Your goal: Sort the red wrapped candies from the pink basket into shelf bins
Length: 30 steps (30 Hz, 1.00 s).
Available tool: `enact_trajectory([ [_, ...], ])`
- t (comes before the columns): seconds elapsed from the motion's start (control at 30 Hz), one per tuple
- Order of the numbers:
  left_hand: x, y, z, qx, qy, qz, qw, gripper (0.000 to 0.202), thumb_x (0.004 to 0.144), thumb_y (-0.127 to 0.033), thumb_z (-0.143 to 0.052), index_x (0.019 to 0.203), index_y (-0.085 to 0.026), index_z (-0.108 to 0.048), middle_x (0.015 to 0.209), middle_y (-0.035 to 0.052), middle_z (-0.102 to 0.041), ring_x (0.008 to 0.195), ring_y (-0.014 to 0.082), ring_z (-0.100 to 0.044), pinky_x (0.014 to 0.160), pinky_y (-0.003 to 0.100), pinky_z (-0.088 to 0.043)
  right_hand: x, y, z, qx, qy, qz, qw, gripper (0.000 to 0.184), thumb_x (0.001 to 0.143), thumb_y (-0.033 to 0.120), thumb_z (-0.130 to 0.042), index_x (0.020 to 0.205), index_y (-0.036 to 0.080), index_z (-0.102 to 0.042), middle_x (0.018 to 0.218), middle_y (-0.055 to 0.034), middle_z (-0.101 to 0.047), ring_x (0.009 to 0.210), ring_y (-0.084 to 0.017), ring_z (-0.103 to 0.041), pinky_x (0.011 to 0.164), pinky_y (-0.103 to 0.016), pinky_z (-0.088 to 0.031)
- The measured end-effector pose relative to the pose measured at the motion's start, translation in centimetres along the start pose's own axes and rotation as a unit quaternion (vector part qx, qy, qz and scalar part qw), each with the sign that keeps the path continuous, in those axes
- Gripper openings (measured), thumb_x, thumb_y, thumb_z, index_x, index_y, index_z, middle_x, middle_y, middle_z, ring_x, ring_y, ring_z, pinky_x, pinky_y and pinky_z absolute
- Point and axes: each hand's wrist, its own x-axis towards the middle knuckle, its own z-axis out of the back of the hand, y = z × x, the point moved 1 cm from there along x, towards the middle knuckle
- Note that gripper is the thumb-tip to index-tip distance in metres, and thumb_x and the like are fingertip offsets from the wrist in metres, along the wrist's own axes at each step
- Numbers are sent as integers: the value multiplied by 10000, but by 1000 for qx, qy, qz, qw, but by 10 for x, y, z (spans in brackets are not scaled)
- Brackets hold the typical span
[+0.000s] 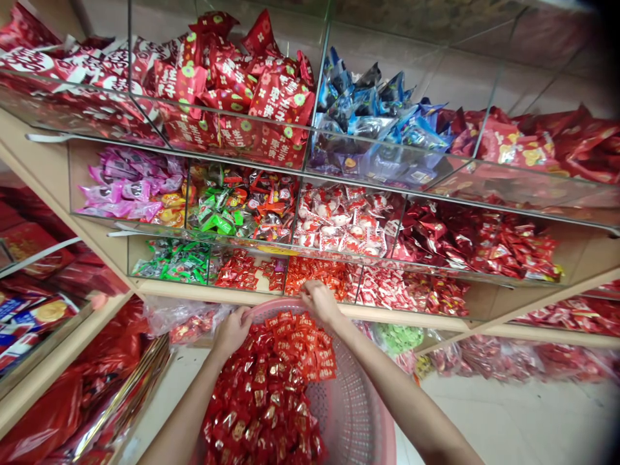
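My left hand (232, 332) is closed on the back left rim of a pink plastic basket (382, 413). Inside the basket lie many dark red wrapped candies (256, 413), with a patch of brighter orange-red packets (310, 349) at the back. My right hand (320, 302) reaches over the basket's back rim to the lowest shelf. Its curled fingers are at the front of a compartment of orange-red candies (329, 272); whether anything is in them is hidden.
Clear dividers and front panels split the shelves. Green candies (174, 261) and red-and-white candies (380, 287) flank the bottom compartment. Above are pink-and-white packets (351, 223) and blue bags (378, 116). Bagged sweets (527, 358) lie on the pale floor (508, 420). A wooden shelf edge (58, 361) stands left.
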Motion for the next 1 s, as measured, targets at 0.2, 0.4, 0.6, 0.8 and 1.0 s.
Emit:
enact_trajectory([
  [0.2,-1,0,1,0,0,-1,1000,316,830,-446,-350,986,-285,-573,837,-10,-687,746,158,-628,562,212,-353,26,-60,-3,-70,72,-36,994,327,789,107,-472,1091,199,-558,1079,-91,-560,994,-175,-505,786,-239,-351],
  [0.4,0,0,1,-4,-4,-8,1000,321,832,-442,-350,990,-279,-576,859,-4,-690,767,158,-631,574,213,-361,35,-71,-9,-114,143,-35,983,375,759,115,-505,1111,224,-571,1121,-102,-529,1021,-198,-498,797,-262,-354],
  [0.6,-1,0,1,-5,-7,-6,1000,308,830,-426,-359,991,-282,-579,868,-11,-693,774,157,-632,573,211,-365,37,-59,0,-157,179,-12,971,319,810,141,-464,1100,206,-579,1124,-127,-536,1009,-204,-523,779,-268,-380],
  [0.8,-1,-1,2,-6,-11,-12,1000,310,834,-425,-359,997,-286,-583,850,-11,-693,766,161,-634,571,216,-365,37,-49,5,-187,183,-9,965,334,805,138,-489,1120,204,-577,1154,-144,-539,1041,-225,-524,807,-299,-402],
  [1.0,-1,-1,1,-7,-5,-7,1000,326,838,-434,-362,1010,-276,-589,868,6,-696,787,170,-635,576,221,-364,35,-43,10,-199,185,8,962,310,758,167,-581,1064,193,-620,1139,-142,-565,1063,-236,-518,837,-309,-407],
])
